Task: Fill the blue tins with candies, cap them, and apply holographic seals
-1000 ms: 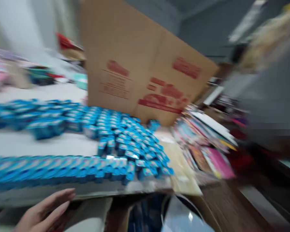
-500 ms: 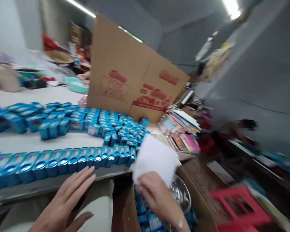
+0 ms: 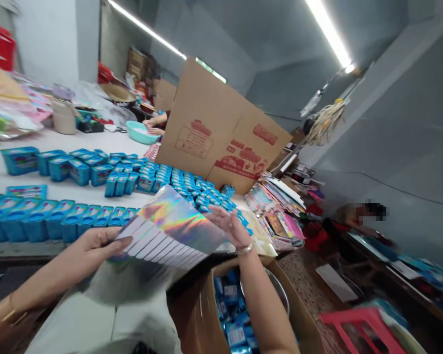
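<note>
A shiny rainbow-coloured sticker sheet (image 3: 173, 221), with a row of white strips along its lower part, is tilted above my lap. My left hand (image 3: 101, 243) pinches its left edge between thumb and fingers. At the sheet's right edge, my right hand (image 3: 231, 226) has its fingers spread; whether they touch the sheet I cannot tell. Just beyond the left hand, small blue boxes (image 3: 46, 221) stand in a row along the table edge. More blue boxes (image 3: 147, 182) stand packed behind them. The sheet hides part of the front row.
Below my right forearm sits an open carton (image 3: 206, 305) holding blue packs and a metal bowl (image 3: 280, 290). A large cardboard sheet (image 3: 221, 118) stands upright on the table (image 3: 96, 140). Printed sheets (image 3: 276, 196) are piled right of it. A red stool (image 3: 358, 324) and a co-worker are at right.
The sheet has moved left and up from over the carton, now showing its shiny face. My left hand has taken hold of it; my right hand has loosened its grip. The view has shifted.
</note>
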`<state>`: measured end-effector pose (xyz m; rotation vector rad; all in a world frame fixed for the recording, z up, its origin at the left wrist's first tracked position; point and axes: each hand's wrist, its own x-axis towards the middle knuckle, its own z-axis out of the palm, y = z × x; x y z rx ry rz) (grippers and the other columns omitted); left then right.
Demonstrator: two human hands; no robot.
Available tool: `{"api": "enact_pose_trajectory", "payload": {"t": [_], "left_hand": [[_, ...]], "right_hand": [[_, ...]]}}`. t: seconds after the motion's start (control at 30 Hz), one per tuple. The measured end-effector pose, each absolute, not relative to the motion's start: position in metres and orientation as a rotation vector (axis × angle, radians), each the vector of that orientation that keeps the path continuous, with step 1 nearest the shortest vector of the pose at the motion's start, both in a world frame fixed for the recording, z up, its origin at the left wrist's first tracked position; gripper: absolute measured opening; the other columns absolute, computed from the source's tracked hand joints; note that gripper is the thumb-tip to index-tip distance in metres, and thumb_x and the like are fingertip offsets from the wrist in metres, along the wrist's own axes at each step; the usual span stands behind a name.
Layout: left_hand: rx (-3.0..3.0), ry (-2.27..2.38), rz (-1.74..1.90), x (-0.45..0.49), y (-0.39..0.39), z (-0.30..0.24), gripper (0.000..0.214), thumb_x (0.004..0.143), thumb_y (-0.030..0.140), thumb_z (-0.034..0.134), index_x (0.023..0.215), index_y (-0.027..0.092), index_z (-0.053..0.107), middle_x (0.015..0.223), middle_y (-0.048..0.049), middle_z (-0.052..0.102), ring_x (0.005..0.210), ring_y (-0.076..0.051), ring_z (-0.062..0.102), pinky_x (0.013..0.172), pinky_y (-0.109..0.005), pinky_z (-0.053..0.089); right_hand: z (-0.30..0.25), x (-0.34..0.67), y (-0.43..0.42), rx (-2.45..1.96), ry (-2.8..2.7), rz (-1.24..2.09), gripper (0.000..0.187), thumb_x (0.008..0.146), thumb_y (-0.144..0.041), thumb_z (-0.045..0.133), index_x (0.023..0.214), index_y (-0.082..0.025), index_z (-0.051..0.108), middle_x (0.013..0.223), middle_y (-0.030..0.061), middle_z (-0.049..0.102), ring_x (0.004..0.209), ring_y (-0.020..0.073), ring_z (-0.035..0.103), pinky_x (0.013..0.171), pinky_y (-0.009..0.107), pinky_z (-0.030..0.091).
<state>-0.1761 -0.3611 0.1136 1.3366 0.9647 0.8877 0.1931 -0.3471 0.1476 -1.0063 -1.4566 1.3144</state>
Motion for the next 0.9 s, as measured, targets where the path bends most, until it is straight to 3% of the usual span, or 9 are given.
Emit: {"api": "enact_pose_trajectory", "payload": {"t": [0.07, 0.13, 0.23, 0.3, 0.4, 0.6, 0.73, 0.8, 0.9], "left_hand": [[1.207, 0.897, 0.843, -0.184, -0.361, 0.113, 0.038, 0.074, 0.051, 0.074, 0.086, 0.015, 0.075, 0.082, -0.0039, 0.076, 0.072, -0.021, 0.068, 0.070, -0.030, 0.057], [1.051, 0.889, 0.877, -0.187, -0.359, 0.110, 0.039, 0.074, 0.049, 0.076, 0.091, 0.014, 0.074, 0.082, -0.0053, 0.077, 0.072, -0.022, 0.070, 0.072, -0.033, 0.058], [0.909, 0.872, 0.908, -0.186, -0.354, 0.106, 0.046, 0.072, 0.044, 0.079, 0.105, 0.013, 0.072, 0.082, -0.0065, 0.078, 0.068, -0.024, 0.072, 0.066, -0.035, 0.060], [0.883, 0.872, 0.948, -0.184, -0.350, 0.103, 0.051, 0.071, 0.041, 0.081, 0.112, 0.013, 0.070, 0.086, -0.0072, 0.079, 0.069, -0.024, 0.073, 0.063, -0.033, 0.061], [0.811, 0.879, 1.036, -0.182, -0.343, 0.098, 0.052, 0.070, 0.037, 0.083, 0.113, 0.013, 0.069, 0.097, -0.0087, 0.079, 0.078, -0.023, 0.073, 0.068, -0.030, 0.062], [0.768, 0.842, 0.982, -0.180, -0.324, 0.080, 0.040, 0.072, 0.027, 0.082, 0.108, 0.014, 0.070, 0.095, -0.0072, 0.078, 0.071, -0.019, 0.072, 0.066, -0.032, 0.063], [0.792, 0.919, 0.942, -0.173, -0.320, 0.072, 0.040, 0.069, 0.031, 0.084, 0.102, 0.012, 0.070, 0.084, -0.0055, 0.078, 0.061, -0.019, 0.070, 0.056, -0.029, 0.061], [0.782, 0.955, 0.940, -0.170, -0.321, 0.072, 0.040, 0.073, 0.034, 0.080, 0.105, 0.011, 0.069, 0.085, -0.0047, 0.078, 0.062, -0.018, 0.070, 0.055, -0.026, 0.060], [0.831, 0.967, 0.885, -0.165, -0.325, 0.079, 0.044, 0.082, 0.040, 0.071, 0.114, 0.010, 0.066, 0.092, -0.0061, 0.079, 0.062, -0.019, 0.070, 0.056, -0.029, 0.060]], "right_hand": [[0.124, 0.209, -0.351, -0.955, -1.328, 1.449, 0.097, 0.069, -0.095, 0.035, 0.116, -0.016, 0.067, 0.107, 0.0187, 0.073, 0.099, 0.0310, 0.070, 0.084, 0.044, 0.054], [0.106, 0.213, -0.355, -0.880, -1.251, 1.503, 0.095, 0.067, -0.095, 0.041, 0.115, -0.016, 0.066, 0.098, 0.0170, 0.074, 0.084, 0.0300, 0.072, 0.075, 0.044, 0.056], [0.092, 0.201, -0.354, -0.875, -1.251, 1.468, 0.066, 0.071, -0.070, 0.071, 0.113, -0.020, 0.064, 0.088, 0.0081, 0.074, 0.065, 0.0214, 0.070, 0.065, 0.035, 0.056], [0.089, 0.188, -0.349, -0.917, -1.245, 1.382, 0.040, 0.072, -0.050, 0.080, 0.095, -0.019, 0.066, 0.073, 0.0009, 0.069, 0.054, 0.0136, 0.063, 0.056, 0.026, 0.052], [0.086, 0.175, -0.341, -0.957, -1.189, 1.250, 0.030, 0.075, -0.043, 0.078, 0.073, -0.018, 0.062, 0.061, -0.0038, 0.059, 0.046, 0.0076, 0.051, 0.046, 0.019, 0.044], [0.077, 0.179, -0.336, -1.018, -1.138, 1.124, 0.028, 0.078, -0.041, 0.074, 0.072, -0.017, 0.061, 0.059, -0.0045, 0.054, 0.047, 0.0072, 0.046, 0.044, 0.019, 0.039], [0.073, 0.183, -0.340, -1.028, -1.098, 1.172, 0.031, 0.080, -0.049, 0.070, 0.083, -0.018, 0.064, 0.065, -0.0037, 0.054, 0.052, 0.0087, 0.047, 0.050, 0.021, 0.041], [0.072, 0.181, -0.348, -1.057, -1.116, 1.178, 0.037, 0.083, -0.050, 0.067, 0.103, -0.019, 0.065, 0.069, -0.0036, 0.056, 0.057, 0.0098, 0.049, 0.055, 0.022, 0.042], [0.070, 0.173, -0.361, -1.091, -1.192, 1.104, 0.059, 0.082, -0.038, 0.071, 0.136, -0.023, 0.049, 0.070, -0.0064, 0.053, 0.060, 0.0101, 0.048, 0.060, 0.022, 0.041]]}}
